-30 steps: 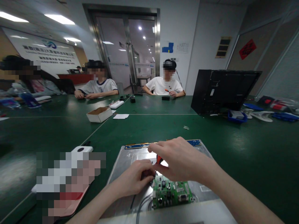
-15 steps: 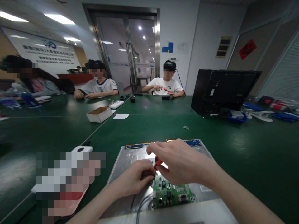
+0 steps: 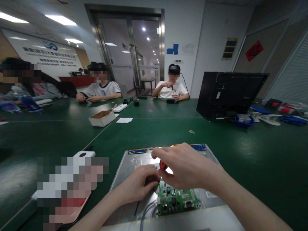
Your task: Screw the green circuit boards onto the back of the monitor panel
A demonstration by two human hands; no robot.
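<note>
At lower centre of the frame, the right hand [image 3: 187, 165] grasps a red screwdriver [image 3: 163, 165] at the green circuit board's [image 3: 176, 200] upper-left corner. The left hand [image 3: 138, 184] curls beside it; its grip I cannot tell. This seems screw work; turning calls for steadiness.

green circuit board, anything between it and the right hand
Yes: an orange-and-black tool, apparently a screwdriver, in the right hand, over the far left corner of the green circuit board. Fingers of the left hand are by that corner too; whether they touch it is hidden.
</note>
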